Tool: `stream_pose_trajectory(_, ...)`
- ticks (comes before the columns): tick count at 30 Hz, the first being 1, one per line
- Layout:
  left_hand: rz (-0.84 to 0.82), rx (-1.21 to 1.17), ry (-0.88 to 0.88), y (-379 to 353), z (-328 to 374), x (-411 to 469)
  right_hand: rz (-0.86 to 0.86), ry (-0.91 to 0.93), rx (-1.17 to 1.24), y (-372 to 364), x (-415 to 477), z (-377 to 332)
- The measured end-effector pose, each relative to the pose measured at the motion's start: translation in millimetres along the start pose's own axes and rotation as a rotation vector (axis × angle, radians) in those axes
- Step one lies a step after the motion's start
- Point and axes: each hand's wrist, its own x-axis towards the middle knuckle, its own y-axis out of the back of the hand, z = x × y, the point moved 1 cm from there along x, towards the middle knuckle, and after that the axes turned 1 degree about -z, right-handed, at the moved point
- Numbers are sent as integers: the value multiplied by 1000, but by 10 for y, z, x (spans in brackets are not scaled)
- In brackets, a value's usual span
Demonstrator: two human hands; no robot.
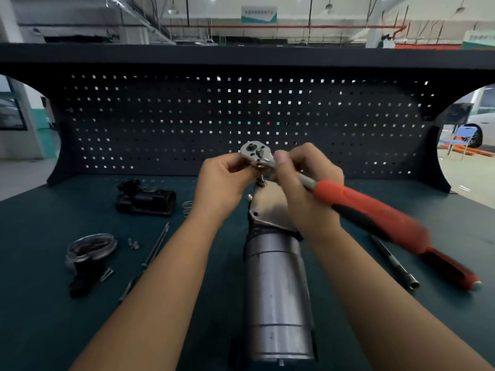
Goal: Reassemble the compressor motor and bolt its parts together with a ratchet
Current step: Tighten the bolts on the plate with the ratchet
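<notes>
Compressor motor (276,290) lying lengthwise on the green bench (53,330), ratchet (375,212) held over its far end.
Seen from the head camera, the left hand (222,180) pinches the ratchet's round head while the right hand (308,194) curls round the steel shank just behind it, red handle jutting out right, blurred. A bolt (261,182) stands under the head, in the motor's end plate. A black housing (146,200) and long screws (158,245) lie to the left.
</notes>
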Motion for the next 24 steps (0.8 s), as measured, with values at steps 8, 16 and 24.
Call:
stream_pose_trajectory(8, -167, 23, -45, -43, 29, 82, 47, -743, 741, 124, 258, 367)
stream_pose_trajectory(16, -265, -4, -39, -27, -22, 133, 102, -318, 446, 118, 134, 396)
stream_pose_trajectory(24, -301, -128, -29, -34, -71, 103, 42, 60, 186, 165, 90, 325)
